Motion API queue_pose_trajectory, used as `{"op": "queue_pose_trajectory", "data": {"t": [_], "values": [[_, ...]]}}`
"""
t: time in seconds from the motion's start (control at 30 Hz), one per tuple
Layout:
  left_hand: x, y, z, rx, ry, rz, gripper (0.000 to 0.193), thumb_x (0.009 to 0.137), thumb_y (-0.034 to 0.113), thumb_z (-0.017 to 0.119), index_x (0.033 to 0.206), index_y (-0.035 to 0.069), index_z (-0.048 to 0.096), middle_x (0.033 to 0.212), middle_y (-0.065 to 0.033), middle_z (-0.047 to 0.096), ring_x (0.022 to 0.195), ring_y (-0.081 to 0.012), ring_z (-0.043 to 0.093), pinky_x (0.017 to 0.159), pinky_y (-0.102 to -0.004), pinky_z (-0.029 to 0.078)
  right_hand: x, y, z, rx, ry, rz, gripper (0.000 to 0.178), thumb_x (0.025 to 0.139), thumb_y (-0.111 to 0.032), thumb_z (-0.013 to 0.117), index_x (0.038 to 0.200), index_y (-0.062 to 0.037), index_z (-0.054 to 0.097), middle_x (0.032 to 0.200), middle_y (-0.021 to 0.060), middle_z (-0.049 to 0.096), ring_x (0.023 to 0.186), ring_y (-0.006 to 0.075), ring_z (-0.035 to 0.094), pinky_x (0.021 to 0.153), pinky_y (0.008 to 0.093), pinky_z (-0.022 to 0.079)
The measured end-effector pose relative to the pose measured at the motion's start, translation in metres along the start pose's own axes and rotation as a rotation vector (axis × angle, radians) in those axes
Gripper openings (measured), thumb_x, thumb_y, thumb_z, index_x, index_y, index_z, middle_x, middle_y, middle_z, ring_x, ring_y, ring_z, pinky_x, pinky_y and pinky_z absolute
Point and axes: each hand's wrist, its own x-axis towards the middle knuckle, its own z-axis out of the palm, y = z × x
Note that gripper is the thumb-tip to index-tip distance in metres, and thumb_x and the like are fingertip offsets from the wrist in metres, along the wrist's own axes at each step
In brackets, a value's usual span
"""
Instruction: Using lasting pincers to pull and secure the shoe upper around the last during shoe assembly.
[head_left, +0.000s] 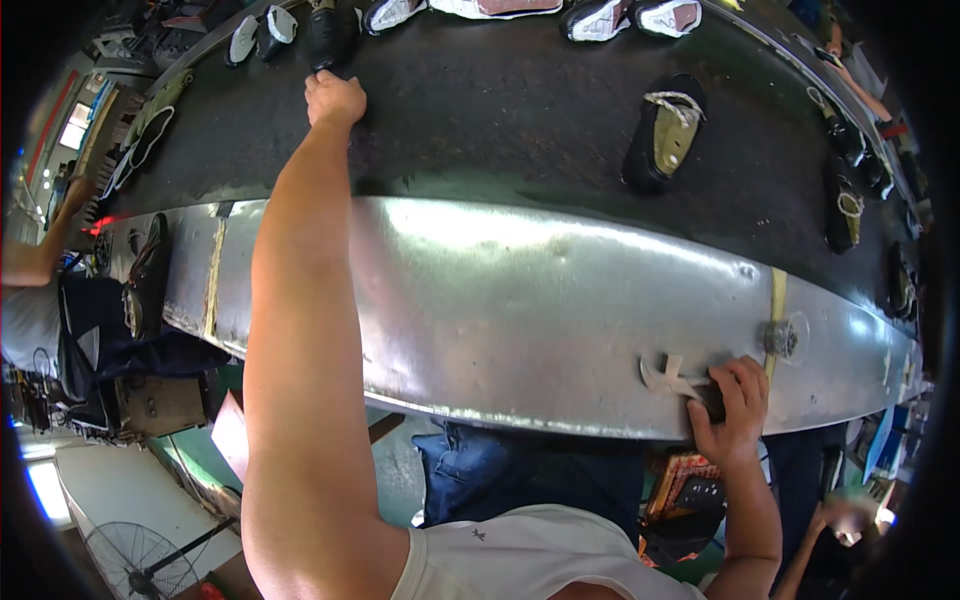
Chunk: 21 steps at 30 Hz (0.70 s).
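My left arm stretches far across the bench to the dark belt. At its end my left hand [335, 99] is closed at the near end of a black shoe [331, 36]; its fingertips are partly hidden. Low on the right, my right hand [738, 408] curls round the dark handle of a hammer [668, 378]. The hammer's metal head, with a curved claw, points left over the shiny metal ledge [520, 320]. Beside that hand stands a small clear cup [788, 339] with small dark bits in it.
On the dark belt [480, 120] lies a black and olive shoe [668, 135] with a rope lace. White-lined shoes [598, 18] line the far edge. More shoes [845, 205] are at the right. Co-workers' arms [50, 245] show at the sides; a fan [140, 570] stands lower left.
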Motion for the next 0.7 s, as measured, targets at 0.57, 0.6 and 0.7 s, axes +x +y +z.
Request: {"op": "queue_pose_trajectory", "data": {"t": [0.57,0.6,0.7], "values": [[0.097,-0.046,0.010,-0.887,-0.053,-0.244,0.051,0.101,0.030,0.061,0.119,-0.017,0.054,0.104,-0.0215,0.070,0.081,-0.0271,0.075,0.066,-0.0337,0.062,0.008,-0.007,0.003,0.005,-0.132,0.076,0.043,0.079,-0.035,0.071,0.103,-0.0001,0.063,0.103,0.0193,0.056,0.099,0.0420,0.054,0.087,0.0522,0.044],[0.088,-0.057,0.007,-0.812,-0.040,-0.207,0.049,0.102,0.027,0.060,0.119,-0.019,0.054,0.103,-0.0202,0.069,0.075,-0.0230,0.074,0.060,-0.0298,0.061,0.010,-0.007,0.002,-0.010,-0.123,0.068,0.043,0.079,-0.034,0.071,0.104,-0.0002,0.063,0.104,0.0193,0.056,0.100,0.0425,0.054,0.088,0.0526,0.044],[0.067,-0.069,-0.011,-0.808,-0.130,-0.186,0.047,0.102,0.027,0.061,0.118,-0.016,0.054,0.105,-0.0200,0.069,0.079,-0.0239,0.074,0.062,-0.0314,0.061,0.010,-0.009,0.004,-0.002,-0.082,0.048,0.042,0.077,-0.030,0.073,0.105,-0.0002,0.063,0.106,0.0197,0.056,0.102,0.0439,0.054,0.090,0.0537,0.045]]}}
